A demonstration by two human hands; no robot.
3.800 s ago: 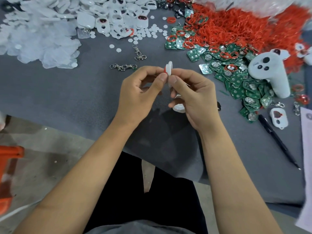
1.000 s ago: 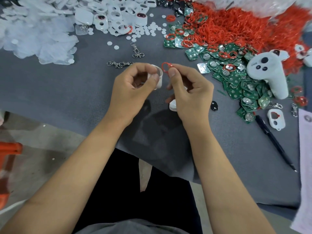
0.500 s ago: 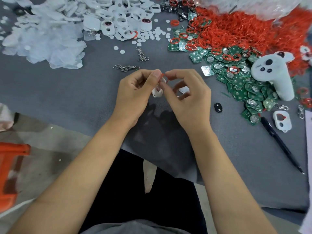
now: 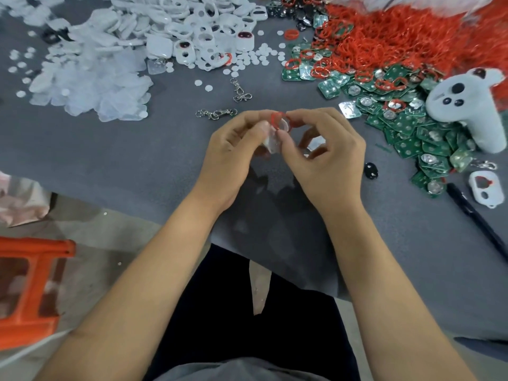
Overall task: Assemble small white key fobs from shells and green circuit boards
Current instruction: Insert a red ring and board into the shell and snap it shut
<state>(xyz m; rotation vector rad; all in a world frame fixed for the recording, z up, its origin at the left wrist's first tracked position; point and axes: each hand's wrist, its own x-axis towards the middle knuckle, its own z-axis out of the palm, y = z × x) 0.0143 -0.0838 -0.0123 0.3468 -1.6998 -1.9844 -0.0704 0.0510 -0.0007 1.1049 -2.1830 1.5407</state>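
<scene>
My left hand pinches a small white shell between thumb and fingers, above the grey table. My right hand pinches a thin red ring at the shell's top edge, and a second white piece sits under its curled fingers. The two hands touch at the fingertips. A pile of green circuit boards lies to the right. White shells are heaped at the back, with clear plastic pieces left of them.
Red rings are heaped at the back right. A white handle-shaped device rests on the boards. Metal clasps lie just behind my hands. A black pen, a white shell and a small black button lie on the right. An orange stool stands below left.
The red ring, held clear of the shell a second ago, now sits against the shell's top edge between both hands. The view has shifted slightly.
</scene>
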